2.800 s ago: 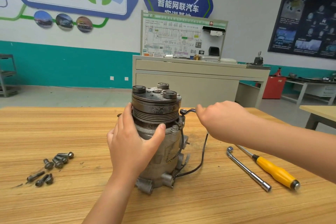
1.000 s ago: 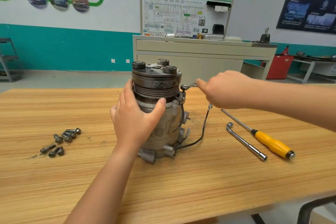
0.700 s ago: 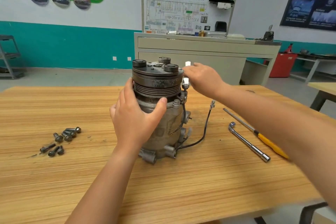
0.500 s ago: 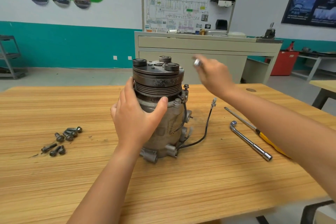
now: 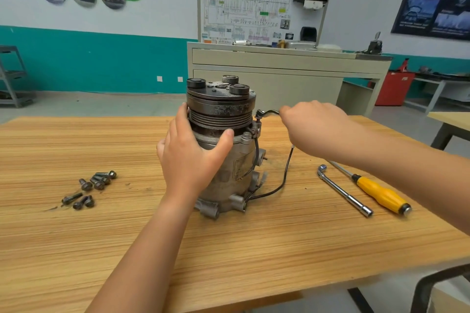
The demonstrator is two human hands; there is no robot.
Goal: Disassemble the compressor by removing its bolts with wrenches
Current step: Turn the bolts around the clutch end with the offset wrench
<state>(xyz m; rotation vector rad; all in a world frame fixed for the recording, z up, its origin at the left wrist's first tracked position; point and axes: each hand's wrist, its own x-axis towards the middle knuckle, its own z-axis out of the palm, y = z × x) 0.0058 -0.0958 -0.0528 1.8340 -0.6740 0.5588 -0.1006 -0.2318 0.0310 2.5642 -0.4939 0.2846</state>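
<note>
The grey metal compressor (image 5: pixel 230 168) stands upright in the middle of the wooden table (image 5: pixel 76 249), pulley end up. My left hand (image 5: pixel 189 157) grips its body just below the pulley grooves, thumb on the near right side. My right hand (image 5: pixel 314 128) holds a small bent wrench (image 5: pixel 267 112). The wrench's ring end sits on a bolt at the compressor's upper right flange. A black wire (image 5: pixel 284 178) loops from the compressor's right side down to the table.
Several loose bolts (image 5: pixel 89 188) lie on the table to the left. An L-shaped socket wrench (image 5: pixel 343 190) and a yellow-handled screwdriver (image 5: pixel 379 193) lie to the right. A cabinet with a wiring board (image 5: pixel 262 10) stands behind the table.
My right hand lifted the wrench off the bolt, swung it up and back, then set it on the bolt again pointing right. My left hand stayed on the compressor.
</note>
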